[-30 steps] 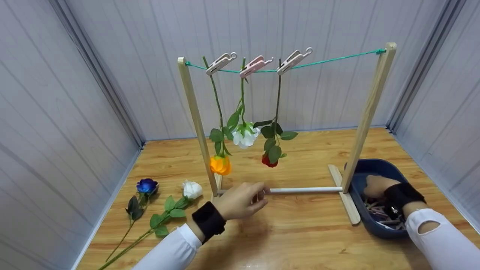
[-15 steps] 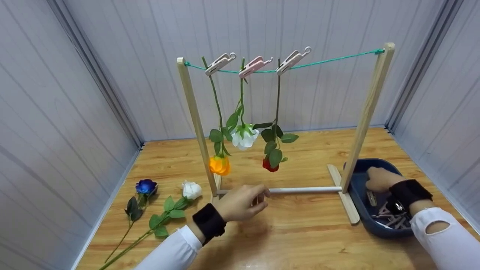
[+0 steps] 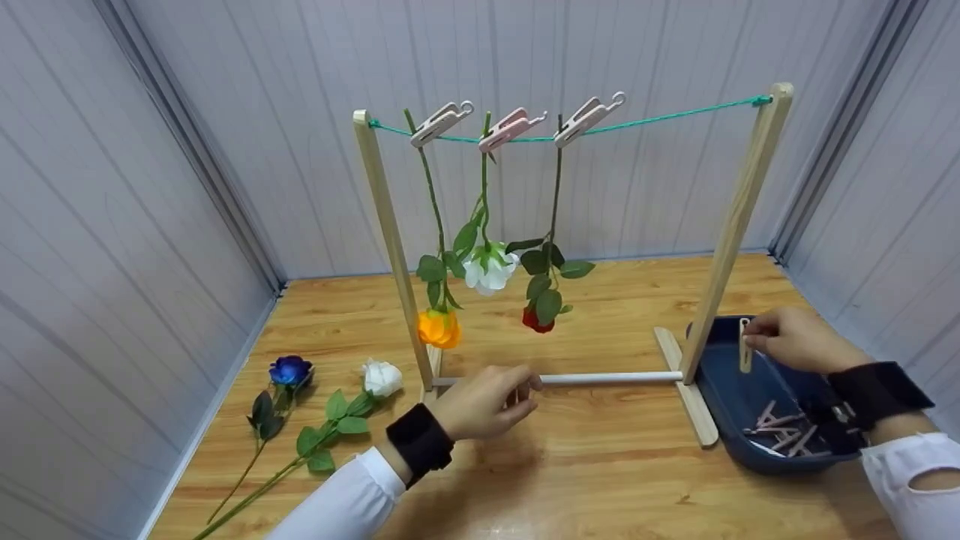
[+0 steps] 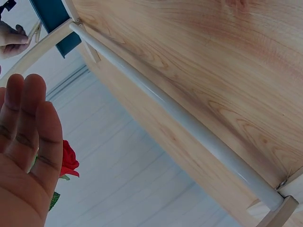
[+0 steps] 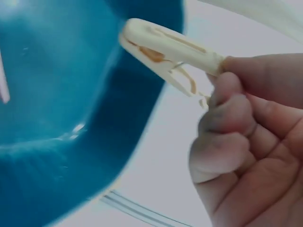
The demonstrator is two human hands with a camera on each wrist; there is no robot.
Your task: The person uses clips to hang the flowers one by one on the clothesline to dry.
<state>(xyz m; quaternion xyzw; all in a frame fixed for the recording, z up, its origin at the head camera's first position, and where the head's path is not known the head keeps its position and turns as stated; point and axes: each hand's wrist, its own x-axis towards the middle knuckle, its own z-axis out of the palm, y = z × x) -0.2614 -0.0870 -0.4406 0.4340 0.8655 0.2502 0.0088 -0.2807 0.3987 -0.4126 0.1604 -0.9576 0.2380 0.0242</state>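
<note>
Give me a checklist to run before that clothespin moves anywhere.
1. Clothespin in right-hand grip: ok, pinched by one end.
2. Its spring strength: cannot tell.
3. Room on the green line: ok, bare between the rightmost clip and right post.
4. Left-hand grip holding a flower: not ok, holds nothing.
5. Blue rose or loose white rose picked up: not ok, both lie on the table.

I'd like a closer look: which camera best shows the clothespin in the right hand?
The right wrist view, where the clothespin looks largest, pinched by the fingers. The head view shows it small; the left wrist view, tiny near a corner.
</note>
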